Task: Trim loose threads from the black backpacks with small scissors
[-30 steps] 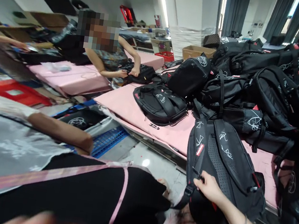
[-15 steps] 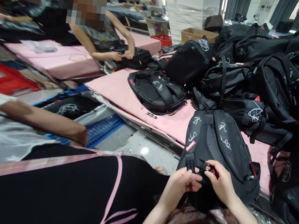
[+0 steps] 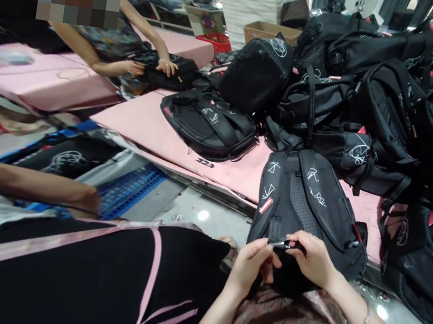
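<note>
Fingers [image 3: 299,237] of the right hand [image 3: 310,256] pinched a small, slender tool [image 3: 279,243] with a bright metal tip, its type too small to identify. The left hand [image 3: 253,262] had its thumb and forefinger drawn close together at that tip, the other fingers loosely curled; what they pinched, if anything, could not be told. Both hands worked over the lower end of a black backpack [image 3: 294,204], which lay with its straps uppermost at the near edge of the pink-covered table [image 3: 137,122], its lower part projecting toward the wearer's lap. The backpack was judged soft, padded and fairly light for its bulk, neither fragile nor notably slippery, and prone to sag if lifted by one corner; a shoulder strap [image 3: 319,183] offered the surest hold. The tool, presumably stiff, suited a fingertip grip away from its tip. The forearms converged from below, elbows apart, wrists slightly bent, the right one bearing a bracelet [image 3: 367,315].
</note>
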Motion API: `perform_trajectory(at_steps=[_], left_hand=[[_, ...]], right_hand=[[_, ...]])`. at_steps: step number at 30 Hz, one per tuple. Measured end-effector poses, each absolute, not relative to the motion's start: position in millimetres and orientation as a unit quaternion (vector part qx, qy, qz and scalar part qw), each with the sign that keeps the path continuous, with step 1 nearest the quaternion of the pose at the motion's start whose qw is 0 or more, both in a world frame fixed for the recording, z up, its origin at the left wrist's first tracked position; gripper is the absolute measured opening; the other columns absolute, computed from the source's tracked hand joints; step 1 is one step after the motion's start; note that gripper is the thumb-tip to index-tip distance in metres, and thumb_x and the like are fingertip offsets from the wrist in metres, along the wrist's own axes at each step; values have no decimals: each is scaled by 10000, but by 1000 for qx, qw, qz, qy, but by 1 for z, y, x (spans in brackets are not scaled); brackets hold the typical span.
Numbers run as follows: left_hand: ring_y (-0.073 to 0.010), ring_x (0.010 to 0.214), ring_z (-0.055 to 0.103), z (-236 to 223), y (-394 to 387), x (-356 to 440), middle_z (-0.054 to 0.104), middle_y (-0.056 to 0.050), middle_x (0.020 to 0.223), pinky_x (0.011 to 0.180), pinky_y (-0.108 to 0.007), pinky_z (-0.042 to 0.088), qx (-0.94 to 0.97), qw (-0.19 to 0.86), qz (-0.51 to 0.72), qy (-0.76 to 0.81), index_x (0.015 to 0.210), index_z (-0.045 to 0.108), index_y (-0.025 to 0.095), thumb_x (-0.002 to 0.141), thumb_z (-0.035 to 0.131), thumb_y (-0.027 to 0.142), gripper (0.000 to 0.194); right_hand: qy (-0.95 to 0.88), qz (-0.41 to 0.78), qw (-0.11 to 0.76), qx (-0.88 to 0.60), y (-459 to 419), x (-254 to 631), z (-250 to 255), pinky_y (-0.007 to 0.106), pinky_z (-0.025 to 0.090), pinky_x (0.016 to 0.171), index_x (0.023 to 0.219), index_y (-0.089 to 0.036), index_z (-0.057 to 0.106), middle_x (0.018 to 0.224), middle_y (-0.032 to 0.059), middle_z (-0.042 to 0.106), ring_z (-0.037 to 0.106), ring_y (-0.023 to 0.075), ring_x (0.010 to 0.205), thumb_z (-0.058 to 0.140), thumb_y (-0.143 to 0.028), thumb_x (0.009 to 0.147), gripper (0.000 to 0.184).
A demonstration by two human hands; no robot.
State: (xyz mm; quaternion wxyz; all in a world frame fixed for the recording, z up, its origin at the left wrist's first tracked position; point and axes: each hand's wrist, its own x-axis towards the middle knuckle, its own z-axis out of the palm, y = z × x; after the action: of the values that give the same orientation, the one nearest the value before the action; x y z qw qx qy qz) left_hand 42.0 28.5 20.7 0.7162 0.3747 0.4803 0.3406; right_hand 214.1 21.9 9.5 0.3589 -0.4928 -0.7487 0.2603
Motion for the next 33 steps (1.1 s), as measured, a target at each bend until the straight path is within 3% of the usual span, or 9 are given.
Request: perform_trajectory(at_steps=[6, 16, 19, 22, 25, 27, 29, 31, 33], left_hand=[[-89, 324, 483, 18, 25, 44, 601, -11, 563, 327, -187, 354, 389, 708, 326, 491, 690, 510, 125, 718, 554, 434, 314], [-78, 319, 470, 18, 24, 43, 582, -4, 544, 321, -174, 328, 367, 725, 335, 477, 690, 521, 119, 716, 596, 415, 306], [-46, 304, 414, 17, 21, 42, 518, 27, 471, 308, -137, 253, 282, 789, 340, 427, 796, 562, 112, 703, 634, 365, 279], [-15, 252, 287, 13, 16, 44, 371, 77, 367, 290, -124, 201, 202, 872, 309, 321, 809, 582, 104, 690, 651, 321, 256], [-14, 217, 175, 7, 11, 49, 300, 89, 319, 260, -144, 146, 219, 909, 239, 263, 752, 585, 108, 709, 627, 387, 286], [-25, 236, 223, 4, 9, 52, 364, 67, 343, 266, -152, 158, 281, 867, 241, 332, 807, 599, 115, 733, 585, 470, 363], [-46, 338, 384, 3, 8, 53, 498, 31, 460, 328, -150, 277, 367, 760, 305, 441, 902, 616, 138, 712, 607, 485, 395], [-83, 553, 530, 4, 8, 51, 611, -12, 683, 497, -165, 415, 432, 656, 357, 506, 934, 639, 163, 661, 675, 427, 381], [-122, 694, 567, 5, 8, 47, 635, -43, 836, 653, -213, 457, 441, 644, 361, 510, 953, 657, 161, 662, 677, 412, 385]], right_hand=[[-743, 240, 374, -500, 22, 211, 6, 262, 406, 704, 827, -190, 543, 814, 24, 629, 575, 151, 764, 479, -241, 871, 93], [-722, 278, 388, -501, 16, 214, 8, 281, 408, 726, 831, -190, 565, 811, 37, 623, 570, 161, 783, 490, -227, 850, 85], [-641, 369, 468, -483, 16, 214, 11, 258, 419, 700, 910, -196, 556, 833, 30, 609, 565, 139, 759, 524, -263, 827, 112], [-527, 530, 496, -442, 18, 212, 14, 209, 395, 547, 1064, -196, 500, 723, -15, 548, 520, 104, 601, 617, -304, 735, 366], [-461, 617, 464, -438, 23, 208, 12, 190, 307, 441, 913, -171, 529, 565, -63, 434, 409, 76, 459, 662, -312, 652, 325], [-429, 598, 477, -480, 28, 207, 8, 190, 280, 444, 723, -164, 479, 540, -68, 379, 356, 65, 458, 650, -309, 649, 235], [-420, 562, 489, -517, 32, 206, 4, 191, 254, 457, 640, -163, 407, 548, -68, 330, 303, 57, 482, 636, -328, 669, 284], [-434, 555, 477, -525, 36, 205, 2, 195, 225, 463, 621, -163, 373, 553, -66, 293, 263, 56, 500, 615, -366, 700, 325], [-446, 557, 462, -526, 38, 204, 2, 198, 215, 469, 613, -162, 360, 556, -65, 280, 250, 58, 511, 607, -381, 710, 343]])
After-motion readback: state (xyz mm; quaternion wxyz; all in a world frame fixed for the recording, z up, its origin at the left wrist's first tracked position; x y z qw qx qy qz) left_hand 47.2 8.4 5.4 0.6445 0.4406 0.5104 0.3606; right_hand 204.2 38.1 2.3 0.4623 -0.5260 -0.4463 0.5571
